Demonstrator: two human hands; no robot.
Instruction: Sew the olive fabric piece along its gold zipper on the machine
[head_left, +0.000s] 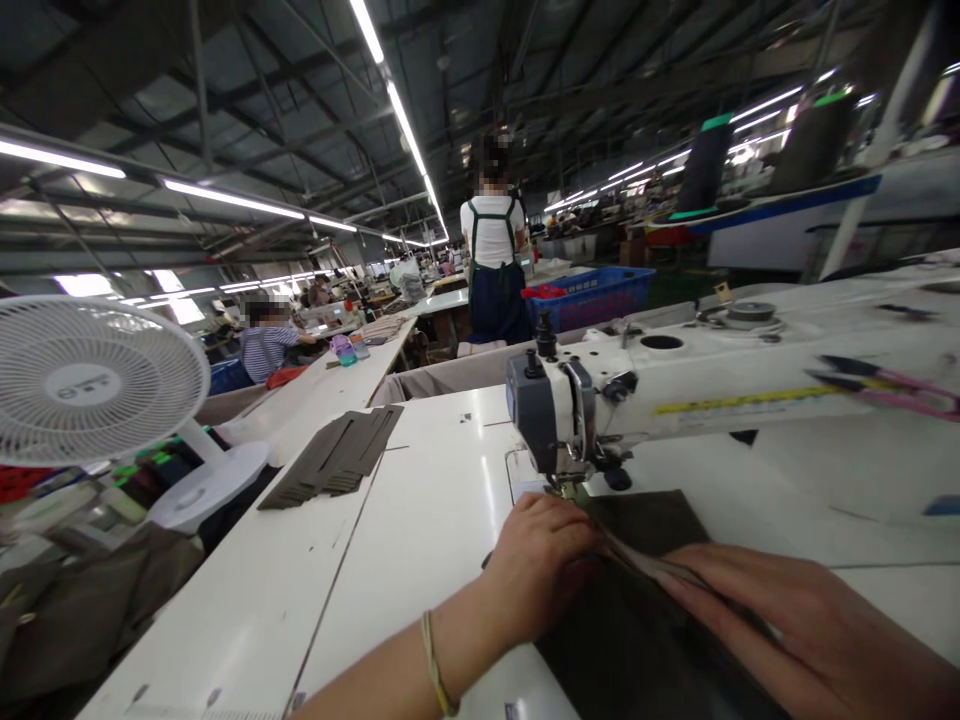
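Observation:
A dark olive-brown piece of fabric [622, 640] lies under the needle area of a white sewing machine [570, 410]. Close in front of the presser foot, my left hand [541, 560] is closed over the fabric's edge, its fingers bent. On the other side, my right hand [787, 620] pinches a raised fold of the same fabric between thumb and fingers. The fabric runs from the machine toward me, partly covered by both hands. A yellowish band [433, 660] circles my left wrist.
Flat cut fabric pieces [337, 455] lie stacked on the white table [420, 540] at left. A white fan [90, 385] stands beyond them. Pink-handled snips [892, 385] rest near the machine arm. A blue crate [600, 295] and two people are farther back.

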